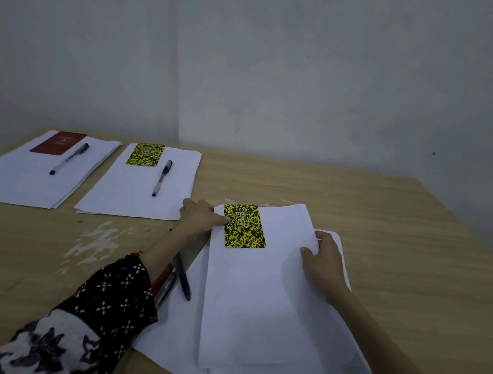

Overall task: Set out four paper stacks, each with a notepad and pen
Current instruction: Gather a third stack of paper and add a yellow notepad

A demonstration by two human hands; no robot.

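Note:
Two finished sets lie at the back left: a paper stack (22,181) with a red notepad (58,143) and a pen (69,159), and a second stack (133,191) with a yellow-black notepad (145,154) and a pen (162,177). In front of me a third stack (256,297) carries another yellow-black notepad (245,226). My left hand (201,217) grips this stack's top left edge, thumb on the notepad. My right hand (323,260) holds its right edge. More loose sheets (177,333) lie beneath. A black pen (183,277) lies beside my left forearm.
The wooden table (403,237) extends right and toward a grey wall. A red item and another pen (164,285) peek out under my left forearm. Pale scuffs (96,240) mark the tabletop on the left.

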